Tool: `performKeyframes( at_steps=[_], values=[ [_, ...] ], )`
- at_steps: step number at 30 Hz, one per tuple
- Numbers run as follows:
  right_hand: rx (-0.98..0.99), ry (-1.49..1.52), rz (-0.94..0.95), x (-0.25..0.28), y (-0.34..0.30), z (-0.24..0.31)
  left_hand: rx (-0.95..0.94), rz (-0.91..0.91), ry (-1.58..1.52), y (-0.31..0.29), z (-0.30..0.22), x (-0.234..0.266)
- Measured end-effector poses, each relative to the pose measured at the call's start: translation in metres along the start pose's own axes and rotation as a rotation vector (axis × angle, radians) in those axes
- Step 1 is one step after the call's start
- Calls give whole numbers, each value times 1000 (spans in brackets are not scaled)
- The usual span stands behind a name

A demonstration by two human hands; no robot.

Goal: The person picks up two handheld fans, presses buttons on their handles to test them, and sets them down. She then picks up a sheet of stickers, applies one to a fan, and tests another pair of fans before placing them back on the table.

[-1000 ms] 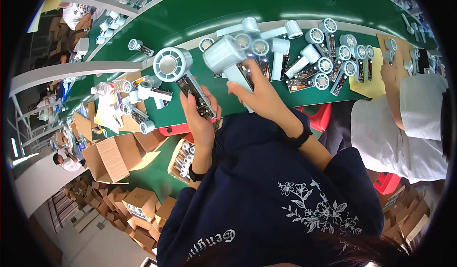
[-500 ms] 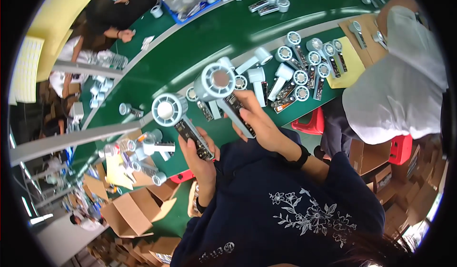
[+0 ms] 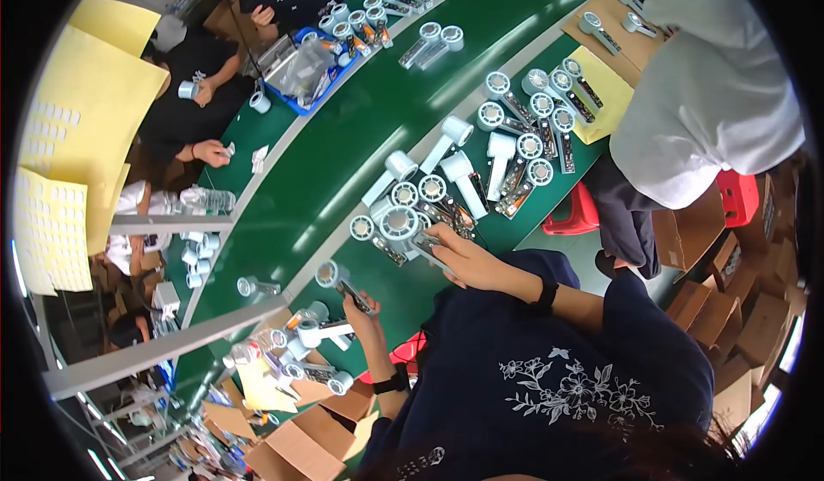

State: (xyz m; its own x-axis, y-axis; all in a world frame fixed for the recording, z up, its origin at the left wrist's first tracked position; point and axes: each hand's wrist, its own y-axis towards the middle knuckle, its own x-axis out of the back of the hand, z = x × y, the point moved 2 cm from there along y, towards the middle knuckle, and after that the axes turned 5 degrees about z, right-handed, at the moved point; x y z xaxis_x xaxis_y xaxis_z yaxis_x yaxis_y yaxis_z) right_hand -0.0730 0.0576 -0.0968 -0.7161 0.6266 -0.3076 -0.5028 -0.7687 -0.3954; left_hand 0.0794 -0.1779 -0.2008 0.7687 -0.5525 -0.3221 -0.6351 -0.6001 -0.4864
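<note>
Head view, left hand (image 3: 367,309): fingers curled shut round the dark flat handle of a small fan (image 3: 342,279), a handheld one with a round pale grey head, held up just above the near edge of the green table (image 3: 343,181)
Head view, right hand (image 3: 468,262): fingers closed on the handle of a second fan (image 3: 403,225), its round ribbed head facing up among the others on the table; a black band sits on the wrist
Fan shapes: each has a round, ring-like head with a grille and a narrow straight handle, some white and smooth, some dark with exposed parts
Row of fans (image 3: 515,142): lying side by side on the table beyond the right hand, heads mostly toward the belt
Table surface: smooth glossy green, curved by the lens, with a pale strip running along it
Yellow mat (image 3: 605,95): flat, matte, under a few fans on the right
Blue tray (image 3: 309,69): shallow, holding clear bags, on the far side
Cardboard boxes (image 3: 292,438): brown, open, low on the left
Red stool (image 3: 579,215): plastic, beside a person in a white top (image 3: 712,95)
</note>
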Motion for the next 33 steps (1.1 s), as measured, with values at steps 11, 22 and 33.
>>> performKeyframes(
  at_steps=[11,22,33],
  values=[
    [-112,92,-168,0,21,-14,-59,-170,99,42,79,51],
    [-218,362,-21,63,64,-19,-140,-361,548,36,84,9],
    [-301,506,162,132,117,-25,83,-459,617,30,75,-11]
  ],
)
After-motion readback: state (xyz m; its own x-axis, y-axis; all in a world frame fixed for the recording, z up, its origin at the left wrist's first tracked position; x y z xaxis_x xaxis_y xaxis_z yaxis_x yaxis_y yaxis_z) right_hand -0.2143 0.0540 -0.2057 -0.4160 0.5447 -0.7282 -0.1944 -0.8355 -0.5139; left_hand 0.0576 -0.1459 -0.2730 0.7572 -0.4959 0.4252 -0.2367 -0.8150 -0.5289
